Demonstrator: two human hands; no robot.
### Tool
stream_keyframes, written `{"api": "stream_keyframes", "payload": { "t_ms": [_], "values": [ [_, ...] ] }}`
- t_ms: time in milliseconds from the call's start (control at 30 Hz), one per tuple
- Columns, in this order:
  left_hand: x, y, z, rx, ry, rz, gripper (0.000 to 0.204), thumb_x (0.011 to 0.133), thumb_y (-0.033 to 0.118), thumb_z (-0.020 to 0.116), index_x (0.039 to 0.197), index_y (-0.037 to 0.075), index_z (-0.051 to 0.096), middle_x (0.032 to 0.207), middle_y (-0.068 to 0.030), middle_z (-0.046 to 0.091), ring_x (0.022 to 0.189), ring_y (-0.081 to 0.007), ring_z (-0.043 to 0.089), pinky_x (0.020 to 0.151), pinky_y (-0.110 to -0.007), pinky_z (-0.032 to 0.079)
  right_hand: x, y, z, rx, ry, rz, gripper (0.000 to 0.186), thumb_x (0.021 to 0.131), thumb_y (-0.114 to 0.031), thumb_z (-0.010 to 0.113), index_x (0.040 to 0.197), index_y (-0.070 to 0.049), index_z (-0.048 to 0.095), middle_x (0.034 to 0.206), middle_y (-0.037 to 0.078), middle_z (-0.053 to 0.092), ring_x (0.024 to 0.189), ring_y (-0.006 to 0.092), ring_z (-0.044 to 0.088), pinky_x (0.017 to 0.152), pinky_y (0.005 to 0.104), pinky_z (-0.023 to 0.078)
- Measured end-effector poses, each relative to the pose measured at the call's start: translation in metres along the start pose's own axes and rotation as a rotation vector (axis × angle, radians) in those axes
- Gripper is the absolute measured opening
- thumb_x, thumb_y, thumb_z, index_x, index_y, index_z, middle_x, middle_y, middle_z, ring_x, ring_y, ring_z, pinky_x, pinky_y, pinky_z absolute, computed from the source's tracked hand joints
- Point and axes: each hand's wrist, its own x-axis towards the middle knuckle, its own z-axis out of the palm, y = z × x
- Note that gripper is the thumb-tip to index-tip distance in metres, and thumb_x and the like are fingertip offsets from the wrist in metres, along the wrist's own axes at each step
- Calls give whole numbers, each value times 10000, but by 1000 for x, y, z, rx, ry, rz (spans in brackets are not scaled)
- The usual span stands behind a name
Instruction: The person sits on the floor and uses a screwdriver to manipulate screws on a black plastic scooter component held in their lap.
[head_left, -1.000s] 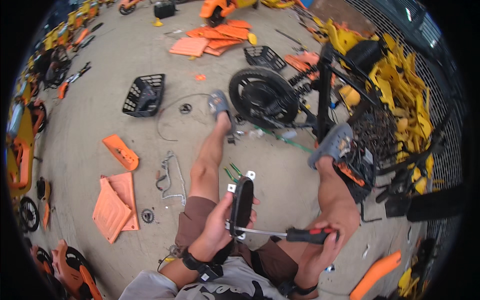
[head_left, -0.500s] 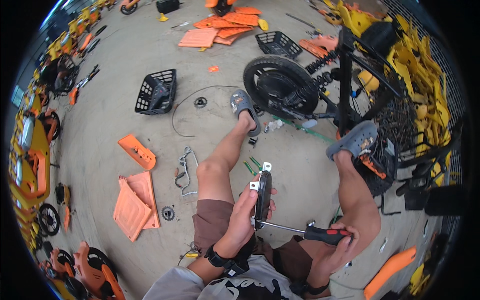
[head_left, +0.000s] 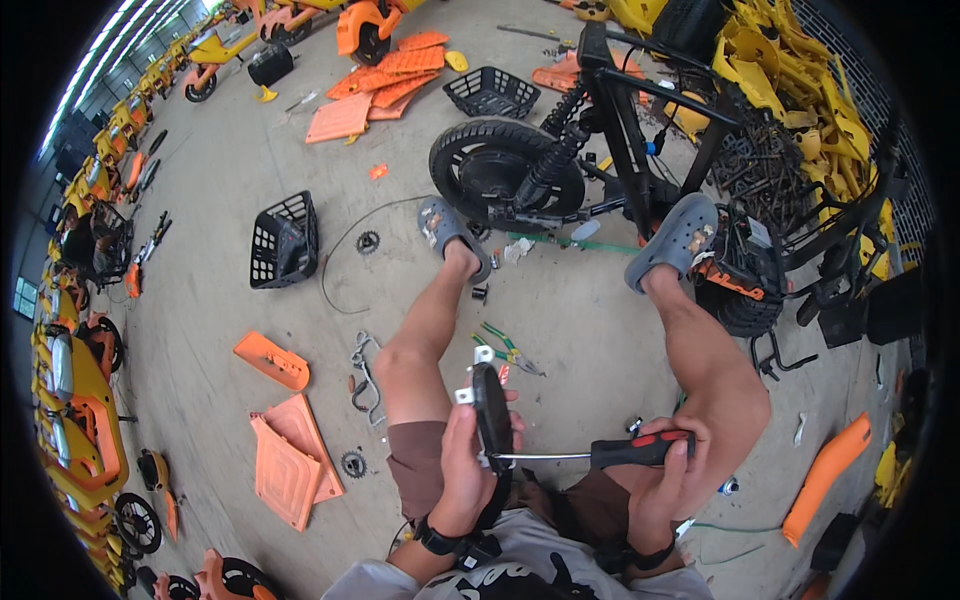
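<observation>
In my left hand I grip a flat dark part with rounded ends and pale metal tabs, held edge-on between thumb and fingers. A black and red screwdriver is wrapped in my right hand. Its metal shaft points left, and the tip meets the lower end of the dark part; the exact contact spot is too small to make out. Beyond the part, green-handled pliers lie on the floor between my legs.
A black motorbike frame with its rear wheel stands ahead. Black baskets, orange panels and a sprocket lie to the left. Yellow panels are heaped at the far right; an orange strip lies near right.
The view has shifted, with more of the far left now showing. Both hands still hold the dark part and the screwdriver, whose shaft now lies nearly level. The pliers show more fully.
</observation>
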Motion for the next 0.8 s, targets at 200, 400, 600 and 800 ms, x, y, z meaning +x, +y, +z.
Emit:
{"api": "stream_keyframes", "payload": {
  "t_ms": [200,400,600,800],
  "values": [
    [-6,7,-10,-31,-151,30,547,1027,373,399,1457,52,297,1219,-183,560,890,-229,623,726,-326,530,4,-6,-1,93,31,23,290,1002,-245,482,1208,-53,415,965,178,604,817,189,564,722,310,500],
    [30,10,12,-6,-179,-30,533,1036,372,384,1471,84,275,1155,-159,566,869,-228,621,696,-326,525,2,-3,-7,15,40,11,283,1013,-242,443,1206,-37,412,967,184,608,809,194,566,715,314,492],
    [51,-7,4,-33,-117,-73,549,1034,462,329,1262,2,524,1068,-162,626,806,-224,609,664,-325,505,8,14,-5,-113,178,-68,309,1016,-269,435,1202,-22,408,971,199,614,808,213,570,788,336,468],
    [55,-10,-5,-59,-102,-42,510,1036,430,343,1323,30,473,1169,-159,598,839,-225,606,664,-326,511,11,23,3,-196,84,-72,318,1021,-282,426,1202,-21,404,1014,216,607,803,202,569,775,323,472]
  ]
}}
